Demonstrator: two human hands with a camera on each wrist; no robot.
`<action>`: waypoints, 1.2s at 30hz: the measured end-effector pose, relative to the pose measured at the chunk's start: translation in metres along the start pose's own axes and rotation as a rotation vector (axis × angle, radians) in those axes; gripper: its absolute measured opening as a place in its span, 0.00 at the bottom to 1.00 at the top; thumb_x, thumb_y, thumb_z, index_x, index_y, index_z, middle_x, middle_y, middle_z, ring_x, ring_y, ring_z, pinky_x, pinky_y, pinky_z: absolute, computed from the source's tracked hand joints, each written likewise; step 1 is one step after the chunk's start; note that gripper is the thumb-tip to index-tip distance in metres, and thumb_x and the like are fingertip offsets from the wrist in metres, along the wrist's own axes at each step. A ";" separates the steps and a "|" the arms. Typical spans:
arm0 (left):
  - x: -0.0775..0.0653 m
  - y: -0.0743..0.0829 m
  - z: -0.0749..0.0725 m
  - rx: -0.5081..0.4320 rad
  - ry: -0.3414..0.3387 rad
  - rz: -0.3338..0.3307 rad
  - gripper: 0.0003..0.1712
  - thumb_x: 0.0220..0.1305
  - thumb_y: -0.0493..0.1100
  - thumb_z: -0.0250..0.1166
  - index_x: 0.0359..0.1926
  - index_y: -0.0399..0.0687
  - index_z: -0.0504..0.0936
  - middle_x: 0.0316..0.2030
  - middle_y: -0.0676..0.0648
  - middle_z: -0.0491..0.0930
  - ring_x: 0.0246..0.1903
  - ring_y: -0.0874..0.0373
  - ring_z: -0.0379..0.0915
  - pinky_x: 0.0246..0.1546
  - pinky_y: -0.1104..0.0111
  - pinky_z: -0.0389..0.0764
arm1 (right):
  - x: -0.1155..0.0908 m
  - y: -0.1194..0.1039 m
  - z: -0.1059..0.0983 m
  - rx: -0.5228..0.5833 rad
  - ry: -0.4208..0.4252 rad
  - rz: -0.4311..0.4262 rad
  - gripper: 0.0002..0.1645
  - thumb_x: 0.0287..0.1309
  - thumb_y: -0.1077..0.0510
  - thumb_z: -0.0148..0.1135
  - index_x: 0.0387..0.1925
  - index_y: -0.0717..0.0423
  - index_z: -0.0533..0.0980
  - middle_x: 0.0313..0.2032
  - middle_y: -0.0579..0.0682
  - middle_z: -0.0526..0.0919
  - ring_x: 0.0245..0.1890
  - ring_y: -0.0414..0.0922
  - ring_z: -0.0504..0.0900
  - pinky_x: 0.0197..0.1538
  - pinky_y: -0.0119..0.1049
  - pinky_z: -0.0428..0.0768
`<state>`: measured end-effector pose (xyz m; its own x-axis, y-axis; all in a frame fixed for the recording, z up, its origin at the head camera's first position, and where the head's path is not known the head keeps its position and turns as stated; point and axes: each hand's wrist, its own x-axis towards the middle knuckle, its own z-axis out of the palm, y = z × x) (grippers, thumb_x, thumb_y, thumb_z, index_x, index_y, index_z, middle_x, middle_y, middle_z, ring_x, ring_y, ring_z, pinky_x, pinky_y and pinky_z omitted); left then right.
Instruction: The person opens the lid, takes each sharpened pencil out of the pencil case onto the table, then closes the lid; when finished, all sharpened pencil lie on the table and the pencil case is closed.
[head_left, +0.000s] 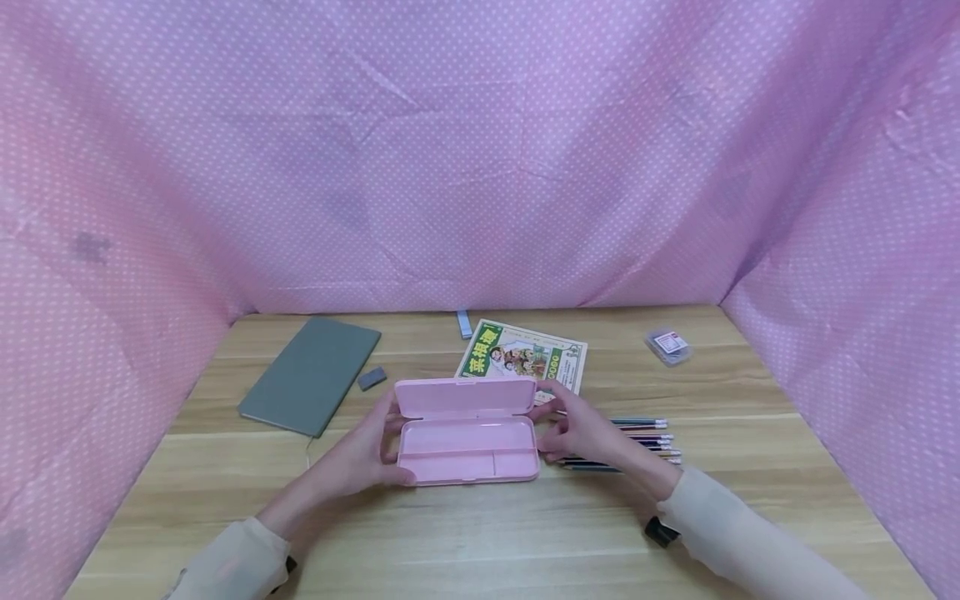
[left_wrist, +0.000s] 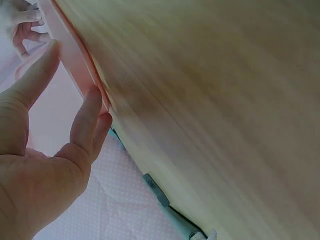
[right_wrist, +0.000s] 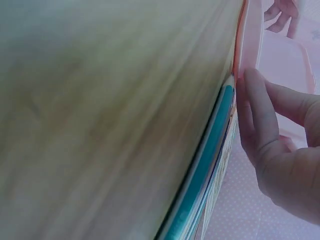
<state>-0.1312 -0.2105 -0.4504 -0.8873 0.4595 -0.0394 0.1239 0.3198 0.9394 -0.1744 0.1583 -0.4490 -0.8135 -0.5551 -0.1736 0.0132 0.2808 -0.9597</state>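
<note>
A pink pencil case (head_left: 468, 463) lies with its lid (head_left: 465, 398) raised at the back, its inner compartments bare, near the middle of the table. At its left end, my left hand (head_left: 360, 450) holds the case, the thumb by the front corner and other fingers along the side. My right hand (head_left: 581, 425) holds the opposite end, a finger up at the lid's right edge and others against the side of the base. Just under and beyond that hand lie several pencils (head_left: 651, 422), partly hidden by it; a teal pencil (right_wrist: 200, 165) shows in the right wrist view.
A booklet with a green-and-white cover (head_left: 525, 358) lies behind the case. To the left are a grey-green notebook (head_left: 311, 375) and a dark eraser (head_left: 372, 378). A small clear box (head_left: 668, 347) sits at back right, a light blue strip (head_left: 464, 323) at the back edge.
</note>
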 end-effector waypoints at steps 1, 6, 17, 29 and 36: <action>0.000 0.000 0.000 -0.014 -0.001 -0.013 0.69 0.44 0.27 0.81 0.78 0.50 0.44 0.69 0.36 0.62 0.68 0.36 0.63 0.57 0.59 0.81 | -0.001 -0.001 0.000 0.010 0.002 0.004 0.45 0.58 0.77 0.65 0.73 0.57 0.59 0.57 0.69 0.75 0.37 0.54 0.86 0.39 0.49 0.90; -0.004 -0.001 -0.003 0.028 -0.007 -0.030 0.52 0.49 0.32 0.81 0.68 0.38 0.58 0.66 0.34 0.66 0.66 0.38 0.66 0.60 0.60 0.79 | -0.006 -0.007 -0.003 0.107 -0.014 0.076 0.26 0.69 0.72 0.55 0.66 0.65 0.68 0.61 0.68 0.71 0.47 0.57 0.84 0.45 0.49 0.89; -0.006 -0.004 -0.006 0.140 0.008 -0.071 0.26 0.64 0.54 0.72 0.56 0.48 0.75 0.71 0.35 0.62 0.71 0.36 0.59 0.70 0.46 0.65 | -0.008 -0.007 -0.005 0.052 -0.053 0.034 0.31 0.70 0.59 0.63 0.68 0.71 0.68 0.64 0.69 0.71 0.53 0.53 0.83 0.51 0.50 0.87; 0.001 -0.004 -0.004 0.272 0.028 -0.006 0.35 0.52 0.52 0.80 0.59 0.47 0.79 0.67 0.38 0.69 0.68 0.40 0.64 0.68 0.52 0.69 | -0.004 -0.005 0.000 -0.278 -0.016 -0.094 0.35 0.59 0.62 0.74 0.65 0.69 0.72 0.56 0.61 0.80 0.51 0.52 0.84 0.50 0.35 0.86; 0.004 0.000 0.000 0.368 0.053 0.001 0.40 0.49 0.50 0.81 0.62 0.42 0.79 0.64 0.43 0.73 0.66 0.42 0.67 0.67 0.51 0.71 | 0.001 -0.014 0.002 -0.427 -0.024 -0.102 0.34 0.57 0.64 0.74 0.64 0.70 0.74 0.63 0.63 0.75 0.50 0.50 0.84 0.51 0.39 0.86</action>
<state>-0.1348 -0.2089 -0.4505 -0.9076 0.4196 -0.0124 0.2673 0.6005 0.7536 -0.1740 0.1522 -0.4361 -0.7847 -0.6129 -0.0929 -0.3115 0.5195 -0.7957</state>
